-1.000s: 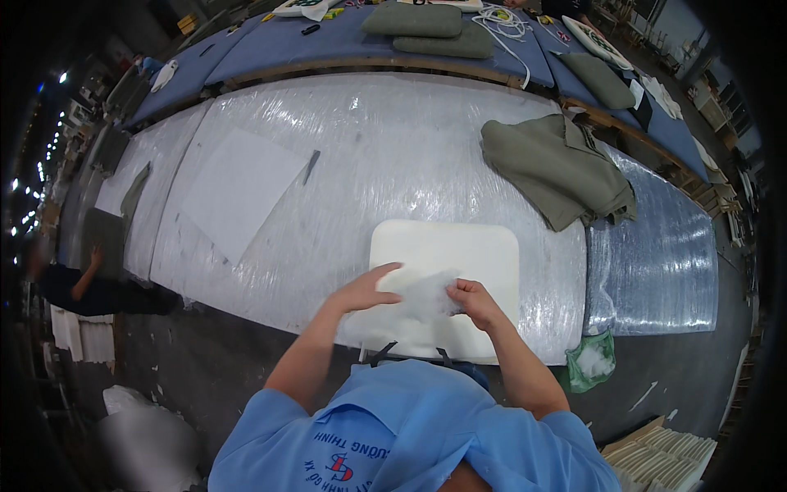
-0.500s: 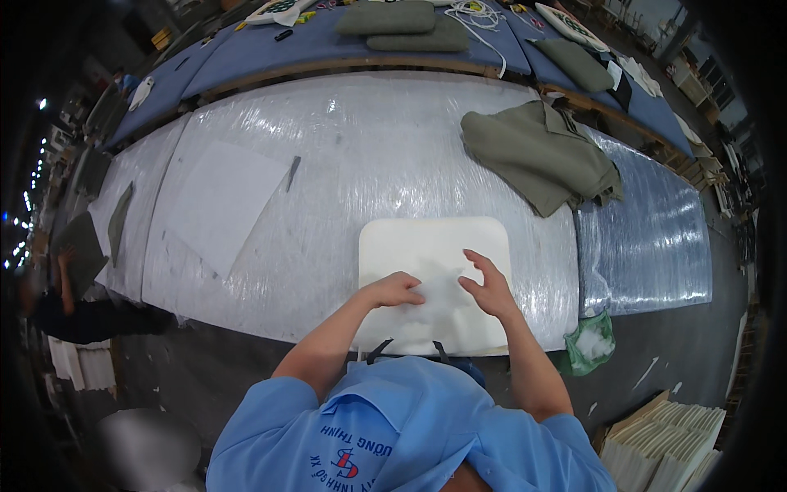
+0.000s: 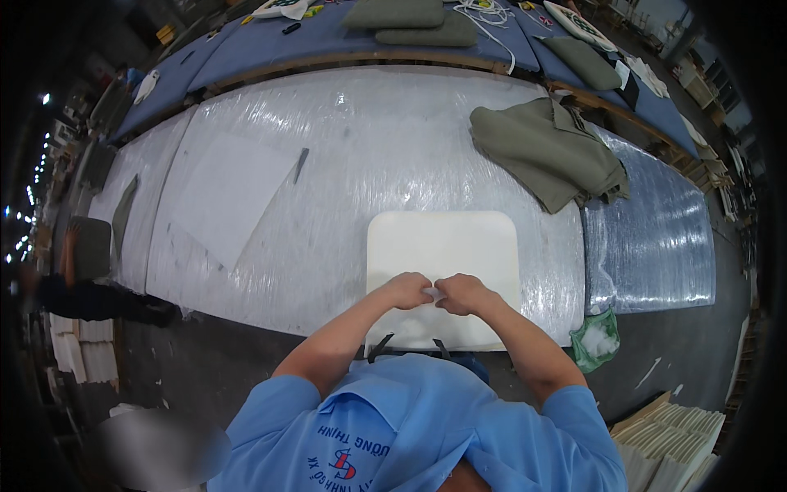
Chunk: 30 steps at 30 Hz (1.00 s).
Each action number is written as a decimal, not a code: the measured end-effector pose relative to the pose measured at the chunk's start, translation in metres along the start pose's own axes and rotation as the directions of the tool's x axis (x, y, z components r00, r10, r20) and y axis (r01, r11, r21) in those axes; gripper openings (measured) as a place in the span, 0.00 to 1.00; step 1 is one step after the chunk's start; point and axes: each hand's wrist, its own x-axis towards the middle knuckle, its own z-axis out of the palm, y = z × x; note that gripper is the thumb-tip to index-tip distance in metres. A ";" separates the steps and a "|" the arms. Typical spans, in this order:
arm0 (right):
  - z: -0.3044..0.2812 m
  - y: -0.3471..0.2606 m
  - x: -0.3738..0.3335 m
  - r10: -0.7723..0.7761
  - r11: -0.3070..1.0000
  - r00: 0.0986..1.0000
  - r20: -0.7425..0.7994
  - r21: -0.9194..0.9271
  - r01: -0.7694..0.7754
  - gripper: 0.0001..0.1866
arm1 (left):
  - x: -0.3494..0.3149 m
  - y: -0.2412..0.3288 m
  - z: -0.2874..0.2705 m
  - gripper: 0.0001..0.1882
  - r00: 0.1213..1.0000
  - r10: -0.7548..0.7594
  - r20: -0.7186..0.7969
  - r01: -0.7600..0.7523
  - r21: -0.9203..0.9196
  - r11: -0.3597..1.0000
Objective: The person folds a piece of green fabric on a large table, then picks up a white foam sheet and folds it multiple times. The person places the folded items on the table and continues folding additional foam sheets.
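Note:
A cream foam pad (image 3: 443,242) with rounded corners lies flat in front of me, close to the table's near edge. Over its middle, my left hand (image 3: 407,291) and my right hand (image 3: 463,293) meet thumb to thumb, fingers curled closed. Between them shows a small tuft of white fluffy stuffing (image 3: 433,293), gripped from both sides. Most of the tuft is hidden by my fingers.
Plastic film covers the table (image 3: 344,189). A folded olive cloth (image 3: 541,152) lies far right, a white sheet (image 3: 229,197) to the left. A green bag (image 3: 596,340) of white stuffing hangs by the right edge. Another person (image 3: 82,287) handles a dark cushion at left.
My hands were apart with fingers spread over loose white stuffing on the pad. Now they have come together and closed on a tuft. The other person's cushion has turned more upright.

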 end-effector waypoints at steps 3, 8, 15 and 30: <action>0.010 0.004 0.005 -0.004 1.000 0.999 0.050 -0.025 0.005 0.13 | 0.000 0.006 0.003 0.23 0.999 0.000 0.048 0.000 0.005 1.000; 0.021 0.004 0.005 -0.086 0.996 0.996 -0.013 -0.015 0.086 0.12 | -0.004 -0.003 0.013 0.21 0.998 0.062 0.005 -0.062 -0.050 0.997; 0.039 0.040 -0.006 -0.266 0.956 0.946 -0.185 0.078 0.284 0.12 | -0.016 -0.029 0.022 0.18 0.997 0.068 -0.040 -0.076 -0.256 0.964; 0.057 0.079 -0.028 0.147 0.065 0.987 -0.066 0.996 0.057 0.16 | -0.009 0.000 0.015 0.27 0.993 0.046 -0.113 -0.090 -0.427 0.900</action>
